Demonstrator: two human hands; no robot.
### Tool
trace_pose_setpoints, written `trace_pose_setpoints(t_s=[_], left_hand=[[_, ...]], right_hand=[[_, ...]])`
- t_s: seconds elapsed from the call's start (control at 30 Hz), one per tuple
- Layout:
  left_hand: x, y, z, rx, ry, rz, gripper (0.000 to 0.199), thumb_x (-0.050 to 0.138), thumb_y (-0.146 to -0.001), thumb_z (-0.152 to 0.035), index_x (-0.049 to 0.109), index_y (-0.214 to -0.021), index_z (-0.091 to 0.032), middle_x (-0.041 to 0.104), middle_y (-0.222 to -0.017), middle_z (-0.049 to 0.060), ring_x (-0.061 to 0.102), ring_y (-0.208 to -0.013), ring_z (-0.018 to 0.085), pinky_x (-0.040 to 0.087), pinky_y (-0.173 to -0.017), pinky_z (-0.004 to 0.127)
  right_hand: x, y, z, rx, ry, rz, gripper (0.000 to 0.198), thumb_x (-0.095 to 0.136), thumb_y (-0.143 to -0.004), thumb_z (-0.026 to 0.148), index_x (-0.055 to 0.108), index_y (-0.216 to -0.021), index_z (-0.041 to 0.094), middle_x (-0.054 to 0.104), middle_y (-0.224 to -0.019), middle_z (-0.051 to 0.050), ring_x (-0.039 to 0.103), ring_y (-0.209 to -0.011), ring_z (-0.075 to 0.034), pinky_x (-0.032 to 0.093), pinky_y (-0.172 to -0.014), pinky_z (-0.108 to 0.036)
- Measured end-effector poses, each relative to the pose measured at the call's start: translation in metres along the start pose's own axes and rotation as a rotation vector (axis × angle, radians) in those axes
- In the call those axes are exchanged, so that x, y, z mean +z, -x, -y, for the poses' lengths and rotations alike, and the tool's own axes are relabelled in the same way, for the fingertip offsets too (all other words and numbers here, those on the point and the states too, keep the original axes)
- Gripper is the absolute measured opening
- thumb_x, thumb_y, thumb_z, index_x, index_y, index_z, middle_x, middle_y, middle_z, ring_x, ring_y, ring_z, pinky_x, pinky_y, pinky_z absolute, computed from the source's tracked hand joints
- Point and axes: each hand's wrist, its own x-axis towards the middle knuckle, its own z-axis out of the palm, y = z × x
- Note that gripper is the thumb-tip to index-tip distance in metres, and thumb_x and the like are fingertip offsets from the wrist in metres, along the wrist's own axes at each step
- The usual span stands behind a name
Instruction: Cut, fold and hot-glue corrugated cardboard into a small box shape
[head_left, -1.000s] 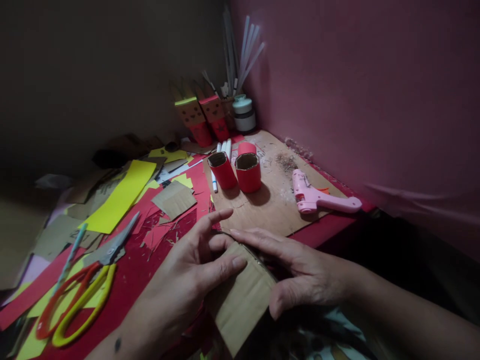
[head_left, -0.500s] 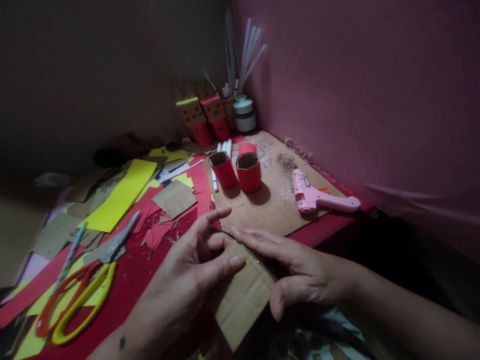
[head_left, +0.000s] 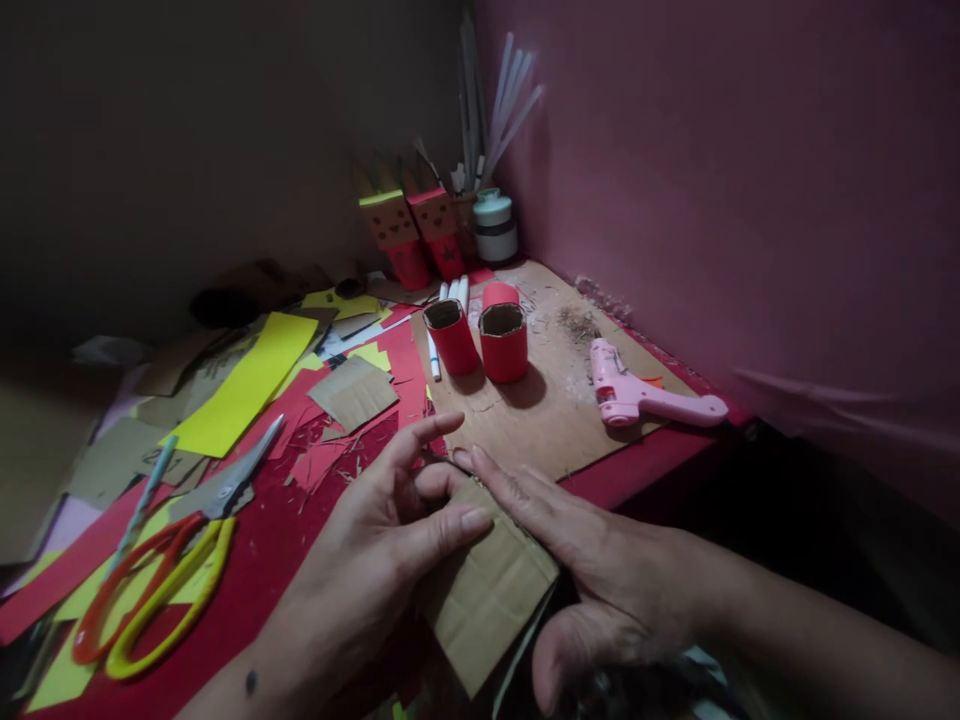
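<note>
A piece of brown cardboard [head_left: 491, 600], with a second edge showing along its right side, is tilted near the table's front edge. My left hand [head_left: 401, 525] is closed on its upper left part, thumb on the face and index finger raised. My right hand [head_left: 600, 560] lies with straight fingers along the upper right edge, its thumb standing apart and slightly blurred. The cardboard's underside is hidden. Beyond my hands two red tubes [head_left: 504, 350] stand on a wooden board [head_left: 559, 430], a further red piece behind them. To their right lies a pink glue gun [head_left: 637, 390].
Scissors [head_left: 195, 560] with red and yellow handles and a pale blue stick [head_left: 142, 505] lie left, among yellow paper [head_left: 247, 385] and cardboard scraps [head_left: 354, 393]. Two box-headed figures [head_left: 412, 235], a lidded jar [head_left: 495, 225] and upright glue sticks [head_left: 510, 100] stand at the back by the pink wall.
My right hand has slid along the cardboard's edge and flattened against it, its thumb moving lower. A thin second edge now shows beside the cardboard. My left hand keeps its hold.
</note>
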Motion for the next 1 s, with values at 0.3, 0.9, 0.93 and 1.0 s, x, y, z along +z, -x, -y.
trace_pose_setpoints(t_s=[0.3,0.9,0.93,1.0], left_hand=[[0.005,0.001,-0.001,0.03,-0.004,-0.006,0.074,0.079,-0.069,-0.017,0.044,-0.134,-0.028,0.066,-0.074,0.0,0.066,-0.067,0.018,0.053,-0.058,0.024],[0.002,0.0,0.0,0.02,-0.022,-0.015,0.074,0.08,-0.069,-0.02,0.044,-0.133,-0.028,0.065,-0.074,0.0,0.065,-0.065,0.017,0.052,-0.058,0.024],[0.001,0.0,0.0,0.013,-0.032,-0.012,0.073,0.08,-0.069,-0.02,0.044,-0.133,-0.028,0.064,-0.074,0.0,0.065,-0.067,0.018,0.052,-0.059,0.025],[0.0,0.001,-0.001,-0.004,-0.051,-0.004,0.073,0.079,-0.069,-0.019,0.044,-0.133,-0.03,0.063,-0.078,0.0,0.065,-0.072,0.018,0.054,-0.064,0.027]], right_hand=[[0.008,-0.001,-0.004,-0.056,-0.009,-0.058,0.133,0.08,-0.067,0.047,-0.025,-0.146,0.026,-0.002,-0.161,-0.015,0.006,-0.148,-0.03,0.019,-0.117,-0.046],[0.01,-0.001,0.003,0.014,0.134,-0.007,0.131,0.077,-0.068,0.054,-0.02,-0.149,0.019,-0.002,-0.16,-0.018,0.001,-0.147,-0.033,0.017,-0.117,-0.05],[0.009,-0.001,0.004,0.036,0.133,-0.008,0.128,0.076,-0.07,0.055,-0.017,-0.15,0.018,-0.001,-0.16,-0.018,0.001,-0.147,-0.032,0.018,-0.117,-0.049],[0.009,-0.001,0.006,0.064,0.122,-0.023,0.124,0.073,-0.072,0.056,-0.012,-0.151,0.015,0.003,-0.16,-0.019,0.004,-0.148,-0.03,0.02,-0.117,-0.047]])
